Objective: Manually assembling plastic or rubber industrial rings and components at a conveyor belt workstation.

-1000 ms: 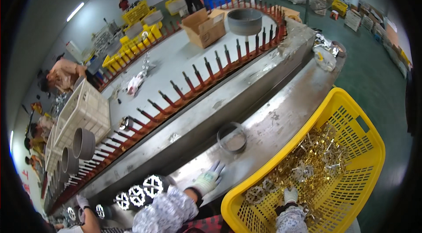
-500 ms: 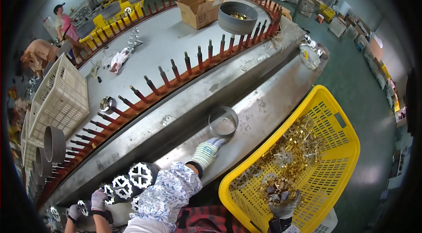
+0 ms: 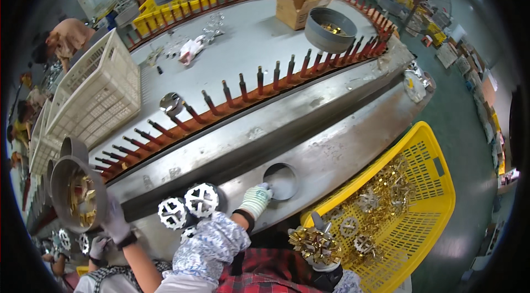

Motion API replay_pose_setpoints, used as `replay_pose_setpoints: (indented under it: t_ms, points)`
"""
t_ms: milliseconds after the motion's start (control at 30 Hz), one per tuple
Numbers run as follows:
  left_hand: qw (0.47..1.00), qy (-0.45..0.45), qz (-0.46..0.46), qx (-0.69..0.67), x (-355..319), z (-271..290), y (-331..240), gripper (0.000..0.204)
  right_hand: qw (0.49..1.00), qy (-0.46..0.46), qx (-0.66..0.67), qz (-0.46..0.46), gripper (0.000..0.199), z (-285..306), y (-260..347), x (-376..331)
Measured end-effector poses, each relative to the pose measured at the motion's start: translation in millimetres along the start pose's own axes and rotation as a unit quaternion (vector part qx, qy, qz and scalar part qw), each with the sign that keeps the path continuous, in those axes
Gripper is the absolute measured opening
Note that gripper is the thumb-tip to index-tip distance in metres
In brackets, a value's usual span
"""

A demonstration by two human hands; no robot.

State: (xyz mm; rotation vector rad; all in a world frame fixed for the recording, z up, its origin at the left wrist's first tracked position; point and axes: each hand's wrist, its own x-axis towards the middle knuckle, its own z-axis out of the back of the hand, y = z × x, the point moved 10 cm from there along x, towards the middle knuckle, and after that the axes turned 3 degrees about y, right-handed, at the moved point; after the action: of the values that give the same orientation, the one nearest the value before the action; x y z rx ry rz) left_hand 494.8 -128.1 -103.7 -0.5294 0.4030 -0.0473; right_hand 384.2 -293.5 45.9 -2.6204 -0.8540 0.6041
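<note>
My left hand (image 3: 256, 199), in a green-and-white striped glove, grips the near left rim of a short round grey cylinder (image 3: 282, 181) on the metal bench. The cylinder's inside looks pale. My right hand (image 3: 327, 265), in a light glove, is closed around a bunch of gold-coloured metal pieces (image 3: 312, 244). It is over the near left end of a yellow perforated basket (image 3: 436, 221). More gold and silver-coloured pieces (image 3: 367, 202) lie in that basket. Left of my left arm, dark round parts with silver toothed faces (image 3: 202, 200) rest on the bench.
A co-worker's gloved hand (image 3: 115, 224) holds a grey bowl-shaped drum (image 3: 77, 163) with gold pieces inside, at left. Upright red-and-black spindles (image 3: 260, 77) line the grey table beyond the bench. White crates (image 3: 121, 94), a cardboard box (image 3: 292, 8) and another drum (image 3: 330, 39) stand there.
My right hand has lifted the gold-coloured pieces and moved left toward me. My left hand stays at the cylinder. The view has shifted, and a co-worker's drum with gold pieces appears at left.
</note>
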Motion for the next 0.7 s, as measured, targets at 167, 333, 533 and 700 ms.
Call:
replay_pose_setpoints:
  t_ms: [167,333,533,700]
  points:
    - [0.995,-0.098,-0.033,-0.010,-103.1,9.2,36.2,0.045,0.787,-0.020,-0.606,-0.116,0.053,8.6,-32.2,34.8]
    - [0.860,-0.240,0.129,-0.431,-154.3,1.6,99.3,0.040,0.707,-0.112,-0.692,0.097,0.028,6.4,2.0,86.2]
    - [0.864,-0.125,0.167,-0.458,-126.8,2.2,76.3,0.062,0.472,0.001,-0.861,0.191,0.027,20.0,14.7,157.0]
    - [0.802,-0.159,0.134,-0.560,-102.6,-23.8,80.9,0.068,0.162,0.150,-0.945,0.242,0.026,21.5,-39.6,189.4]
